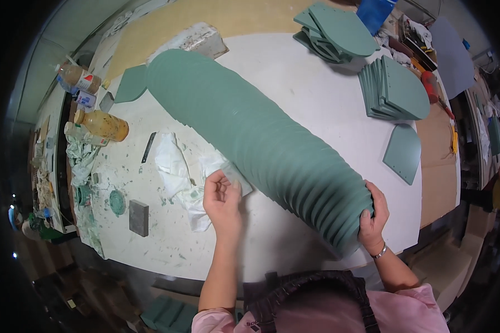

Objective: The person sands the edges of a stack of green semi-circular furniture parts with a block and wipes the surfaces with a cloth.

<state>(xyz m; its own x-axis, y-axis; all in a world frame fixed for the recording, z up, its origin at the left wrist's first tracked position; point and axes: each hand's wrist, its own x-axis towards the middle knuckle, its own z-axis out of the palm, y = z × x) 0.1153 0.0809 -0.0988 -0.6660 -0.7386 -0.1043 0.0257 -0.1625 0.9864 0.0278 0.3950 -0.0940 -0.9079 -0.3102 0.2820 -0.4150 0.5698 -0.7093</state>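
A long row of thin green panels with rounded edges lies overlapping, fanned diagonally across the white table. At its near right end, my right hand grips the edges of the last panels, thumb on one side and fingers over the rim. My left hand is beside the row's left flank, its fingers curled and thumb raised. A pale, partly see-through piece shows right behind those fingers. Whether they pinch it or something smaller cannot be made out. Crumpled white cloth lies just left of this hand.
Two stacks of green panels, one at the back and one at right, stand near a single panel. At left are a grey block, a dark strip, a yellowish jar and a bottle.
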